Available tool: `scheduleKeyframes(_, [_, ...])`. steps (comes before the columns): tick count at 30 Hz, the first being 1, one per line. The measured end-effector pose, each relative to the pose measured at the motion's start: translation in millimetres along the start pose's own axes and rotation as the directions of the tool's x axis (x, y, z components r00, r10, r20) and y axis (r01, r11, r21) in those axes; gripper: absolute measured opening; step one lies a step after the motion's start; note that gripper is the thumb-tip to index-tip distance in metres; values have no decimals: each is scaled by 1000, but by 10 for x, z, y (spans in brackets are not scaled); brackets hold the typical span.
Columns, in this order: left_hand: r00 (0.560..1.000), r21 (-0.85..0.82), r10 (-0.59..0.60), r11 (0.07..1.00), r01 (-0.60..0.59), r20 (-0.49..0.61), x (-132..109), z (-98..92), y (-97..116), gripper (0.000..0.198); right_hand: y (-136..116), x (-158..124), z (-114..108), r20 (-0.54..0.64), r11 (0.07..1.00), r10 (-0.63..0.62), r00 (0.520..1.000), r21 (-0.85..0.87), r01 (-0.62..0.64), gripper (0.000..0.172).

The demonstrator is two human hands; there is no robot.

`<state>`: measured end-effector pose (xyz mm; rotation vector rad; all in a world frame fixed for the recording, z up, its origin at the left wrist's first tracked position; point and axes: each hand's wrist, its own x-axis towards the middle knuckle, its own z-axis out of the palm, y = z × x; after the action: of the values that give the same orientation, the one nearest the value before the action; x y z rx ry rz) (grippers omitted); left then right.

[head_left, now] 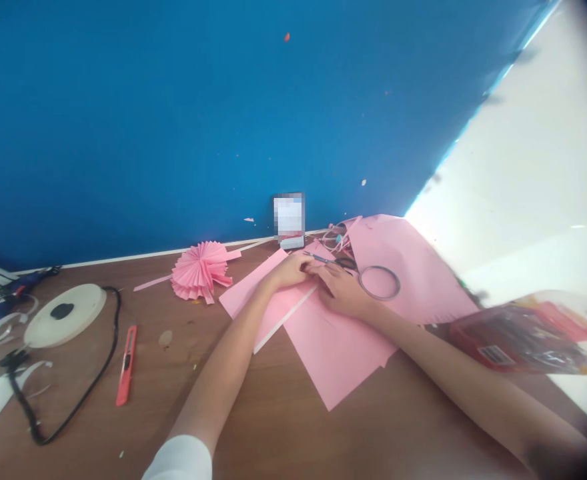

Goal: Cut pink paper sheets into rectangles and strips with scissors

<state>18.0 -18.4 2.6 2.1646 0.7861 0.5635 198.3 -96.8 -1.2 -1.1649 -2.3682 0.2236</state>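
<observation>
Both my hands meet over pink paper sheets (pixel 343 347) on the brown table. My left hand (pixel 291 270) has its fingers curled and pressed down on the edge of a pink sheet. My right hand (pixel 341 288) lies next to it, fingers bent on the same paper, close to a pair of scissors (pixel 331 261). A white strip (pixel 286 318) runs under my left wrist. A roll of clear tape (pixel 379 282) lies just right of my right hand. Whether either hand pinches the paper is too small to tell.
A folded pink paper fan (pixel 201 270) lies at the left near the blue wall (pixel 223 120). A red utility knife (pixel 126 363), a round white device (pixel 66 313) with a black cable (pixel 81 393) and a glue gun (pixel 16 287) sit further left. A clear packet (pixel 528 333) lies right.
</observation>
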Motion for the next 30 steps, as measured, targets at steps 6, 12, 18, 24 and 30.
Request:
scheduleKeyframes(6, [1000, 5, -20, 1000, 20, -11, -11, -1, 28, 20, 18, 0, 17, -11, 1000, 5, 1000, 2, -5, 54])
scheduleKeyframes(12, [1000, -14, -15, 1000, 15, -22, -5, 9, 32, 20, 17, 1, 10, 10, 1000, 7, 1000, -5, -7, 54])
scheduleKeyframes(18, [1000, -10, -3, 1000, 3, -23, 8, 24, -20, 21, -29, 8, -36, 18, 1000, 25, 1000, -6, -25, 55])
scheduleKeyframes(24, [1000, 6, -17, 1000, 17, -22, 6, 19, -11, 21, -27, 4, -32, 15, 999, 43, 999, -13, -43, 53])
scheduleKeyframes(30, [999, 14, -18, 1000, 18, -31, 5, 17, 5, 21, -15, 2, -13, 4, 999, 49, 999, -18, -49, 53])
